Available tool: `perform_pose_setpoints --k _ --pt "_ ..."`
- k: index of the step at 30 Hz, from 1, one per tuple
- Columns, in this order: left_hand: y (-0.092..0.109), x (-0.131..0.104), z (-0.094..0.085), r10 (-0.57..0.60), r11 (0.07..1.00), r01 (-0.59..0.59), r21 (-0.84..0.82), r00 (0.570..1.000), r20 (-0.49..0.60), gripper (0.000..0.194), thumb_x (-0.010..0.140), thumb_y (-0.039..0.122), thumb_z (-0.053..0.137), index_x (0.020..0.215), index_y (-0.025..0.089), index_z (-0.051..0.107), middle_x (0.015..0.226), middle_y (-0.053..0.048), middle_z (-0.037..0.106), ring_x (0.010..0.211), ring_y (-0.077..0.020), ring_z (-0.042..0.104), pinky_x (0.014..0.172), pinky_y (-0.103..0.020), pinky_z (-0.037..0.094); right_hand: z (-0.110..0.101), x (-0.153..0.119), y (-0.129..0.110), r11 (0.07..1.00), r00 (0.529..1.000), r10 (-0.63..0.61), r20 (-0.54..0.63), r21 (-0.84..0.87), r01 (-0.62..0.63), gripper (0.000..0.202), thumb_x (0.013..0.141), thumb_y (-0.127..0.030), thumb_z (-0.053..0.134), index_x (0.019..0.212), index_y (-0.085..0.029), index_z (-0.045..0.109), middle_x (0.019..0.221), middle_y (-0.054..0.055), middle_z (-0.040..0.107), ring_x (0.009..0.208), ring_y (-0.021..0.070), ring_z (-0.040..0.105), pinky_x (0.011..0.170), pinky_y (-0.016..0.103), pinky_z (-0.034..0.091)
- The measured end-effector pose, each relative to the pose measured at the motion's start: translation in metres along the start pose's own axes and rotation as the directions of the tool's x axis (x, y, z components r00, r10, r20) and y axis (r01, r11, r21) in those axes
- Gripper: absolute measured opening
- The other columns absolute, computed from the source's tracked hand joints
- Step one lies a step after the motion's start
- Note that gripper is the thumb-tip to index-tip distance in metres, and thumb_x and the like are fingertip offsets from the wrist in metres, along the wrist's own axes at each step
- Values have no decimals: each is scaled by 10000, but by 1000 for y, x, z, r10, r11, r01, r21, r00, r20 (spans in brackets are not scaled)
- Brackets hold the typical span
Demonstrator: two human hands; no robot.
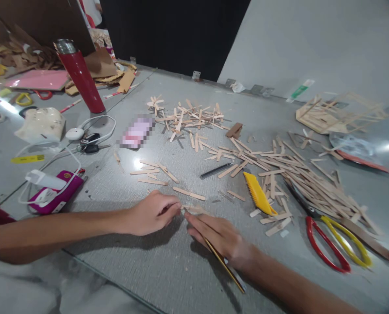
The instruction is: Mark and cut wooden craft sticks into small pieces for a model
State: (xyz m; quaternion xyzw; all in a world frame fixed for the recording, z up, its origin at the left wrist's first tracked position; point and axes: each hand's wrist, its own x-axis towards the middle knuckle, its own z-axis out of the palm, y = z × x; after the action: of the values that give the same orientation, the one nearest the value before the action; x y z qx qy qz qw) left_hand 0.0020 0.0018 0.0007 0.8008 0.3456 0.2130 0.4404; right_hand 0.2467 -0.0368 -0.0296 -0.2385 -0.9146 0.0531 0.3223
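Lower centre of frame: left hand [155,213] is pinching a small stick [196,209], fingers curled; right hand [218,236], just beside, is gripping a slim tool [223,262]. Stick pile [312,187] is sprawling centre right, scissors [315,214] resting lower right.

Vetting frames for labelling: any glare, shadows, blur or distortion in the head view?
Head view: glare spot on the table, left of centre; head view: shadows below the left hand and right hand; head view: stick frame at far right soft and washed out, red flask leaning outward, probably wide-angle distortion.
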Motion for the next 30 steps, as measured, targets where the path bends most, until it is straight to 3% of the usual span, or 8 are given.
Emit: perform_pose_setpoints --k 4,12,24,27,30 --pt "-2 -1 1 -8 1000 8 21 1000 4 424 1077 273 388 689 182 531 547 31 579 483 -92 503 557 -212 364 -5 7 -2 999 997 -30 73 -33 33 331 1102 -154 484 1407 -42 550 754 43 723 617 173 701 576 257 566" --pt "0 -3 3 -22 999 21 42 1000 12 379 1056 258 415 702 182 527 557 37 564 486 -89 469 544 -219 322 -3 6 -3 992 997 -53 58 -111 59 304 1054 -94 534 1333 -48 645 822 79 783 660 170 743 584 250 579" --pt "0 -4 2 -24 998 24 60 1000 -3 379 1053 241 416 693 183 517 559 32 564 489 -91 470 554 -222 330 -7 14 -1 998 991 -15 134 60 7 302 1130 -155 373 1298 -70 610 818 64 740 660 169 723 589 265 571" --pt "-1 -4 3 -17 998 18 55 1000 -16 380 1051 249 414 692 182 520 556 33 559 488 -93 471 550 -223 325 -10 18 -2 999 987 -50 151 27 46 302 1130 -142 358 1259 -53 616 748 42 703 618 176 688 540 277 542" --pt "-2 -2 3 -12 998 13 55 1000 -23 378 1045 250 419 697 174 545 560 34 558 491 -90 474 556 -218 332 -12 22 -4 996 973 -79 217 -29 88 262 1113 -124 407 1189 -44 644 804 72 732 688 204 716 570 310 559"
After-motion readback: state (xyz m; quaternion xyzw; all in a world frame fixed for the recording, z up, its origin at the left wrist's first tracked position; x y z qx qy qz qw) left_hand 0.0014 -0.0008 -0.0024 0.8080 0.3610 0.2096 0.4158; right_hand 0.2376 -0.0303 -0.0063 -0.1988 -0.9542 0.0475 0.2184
